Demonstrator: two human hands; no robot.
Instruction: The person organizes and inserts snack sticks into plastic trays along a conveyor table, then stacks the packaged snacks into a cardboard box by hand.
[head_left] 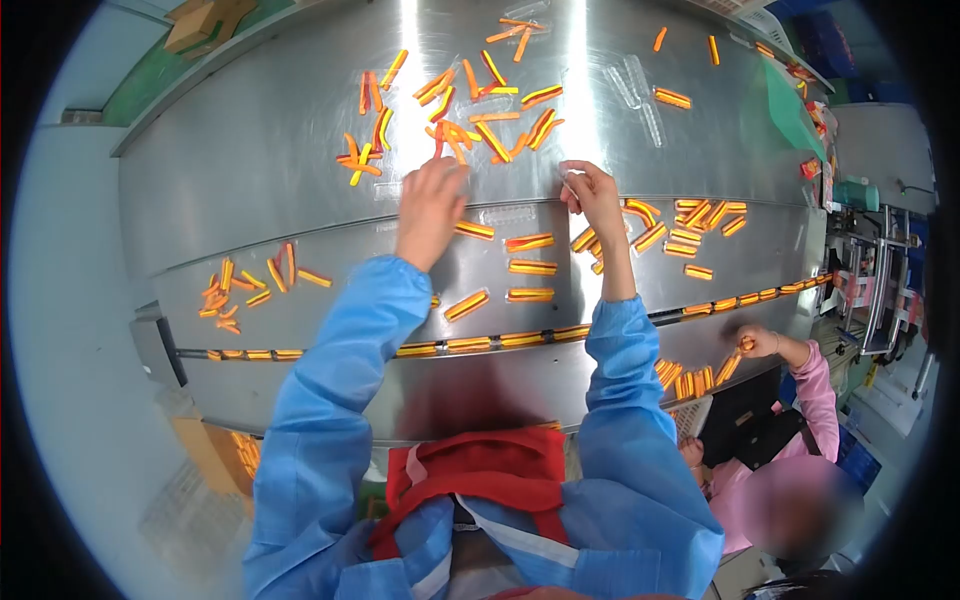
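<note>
My left hand (pixel 433 205) reaches over the steel table to the lower edge of a loose pile of orange, red and yellow sticks (pixel 455 133). Its fingertips are bent down at the sticks, and what lies under them is hidden. To the right, my right hand (pixel 590 190) is closed in a pinch, with a small clear piece at its fingertips, too small to make out. Between and below my hands are a clear empty tray (pixel 507 215) and several filled packs, one of them a striped pack (pixel 530 243).
A row of packs (pixel 468 344) runs along a narrow channel near the front edge. More packs (pixel 683 237) lie at the right, loose sticks (pixel 225 290) at the left. Clear trays (pixel 637 95) lie farther back. A co-worker in pink (pixel 820 395) handles sticks at the lower right.
</note>
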